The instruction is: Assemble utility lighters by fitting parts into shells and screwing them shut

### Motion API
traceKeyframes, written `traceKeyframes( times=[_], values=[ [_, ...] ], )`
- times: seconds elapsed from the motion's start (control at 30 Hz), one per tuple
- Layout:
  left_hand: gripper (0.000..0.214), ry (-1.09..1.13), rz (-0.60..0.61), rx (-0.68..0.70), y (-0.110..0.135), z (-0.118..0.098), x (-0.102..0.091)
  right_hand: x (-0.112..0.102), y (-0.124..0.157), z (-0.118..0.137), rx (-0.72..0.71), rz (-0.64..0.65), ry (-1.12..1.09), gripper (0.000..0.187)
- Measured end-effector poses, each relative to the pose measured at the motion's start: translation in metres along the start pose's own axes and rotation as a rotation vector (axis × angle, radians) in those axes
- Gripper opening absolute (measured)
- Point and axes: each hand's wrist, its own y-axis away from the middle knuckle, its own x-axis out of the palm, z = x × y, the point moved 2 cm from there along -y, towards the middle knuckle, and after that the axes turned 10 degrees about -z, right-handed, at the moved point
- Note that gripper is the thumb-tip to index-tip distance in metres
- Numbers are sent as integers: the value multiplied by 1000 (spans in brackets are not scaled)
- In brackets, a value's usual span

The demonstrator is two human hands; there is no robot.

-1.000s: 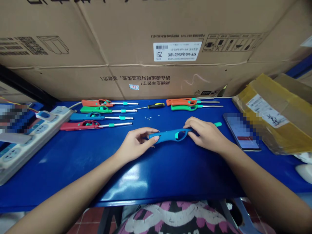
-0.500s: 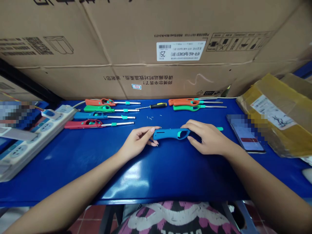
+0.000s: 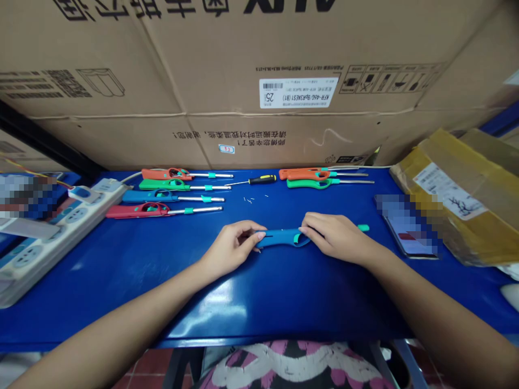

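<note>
Between my hands is a blue gas lighter point(image 3: 279, 237), lying crosswise with its green trigger showing in the finger loop. My left hand point(image 3: 233, 246) grips the handle's left end between thumb and fingers. At the loop end, my right hand point(image 3: 334, 236) pinches the lighter, and its fingers cover that end. The lighter's metal tube is not visible; a small green piece point(image 3: 363, 228) shows just beyond my right hand. A few tiny white slivers point(image 3: 249, 200) lie on the blue table point(image 3: 227, 302) behind the lighter.
Several lighters lie at the left, the red one point(image 3: 138, 210) nearest. A screwdriver point(image 3: 261, 179) lies at the back centre, with orange point(image 3: 304, 174) and green point(image 3: 308, 184) lighters right of it. A power strip point(image 3: 60, 232) flanks the left; a phone point(image 3: 409, 232) and yellow-taped carton point(image 3: 450, 189) the right.
My right fingers have closed over the loop end of the lighter, and my left thumb now lies on top of the handle. The whole view has tilted up slightly.
</note>
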Motion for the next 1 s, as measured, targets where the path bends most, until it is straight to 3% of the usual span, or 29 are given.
traceKeyframes(
  times=[0.2, 0.33, 0.57, 0.7, 0.83, 1.0],
  values=[
    [32, -93, 44, 34, 13, -3, 14, 15, -3, 24, -114, 58, -7, 33],
    [33, -146, 63, 59, 14, -2, 19, 20, -3, 32, -110, 69, 40, 34],
    [26, -359, 34, 262, 1, -11, 1, 21, -9, 33, -44, -4, 76, 37],
    [27, -541, -50, 379, -19, -18, -22, 23, -8, 31, -29, -43, 43, 34],
    [21, -696, -108, 408, -56, -18, -42, 24, -6, 28, -45, -77, -20, 28],
    [13, -781, -89, 370, -94, -10, -44, 24, -6, 26, -57, -111, -73, 24]
  ],
)
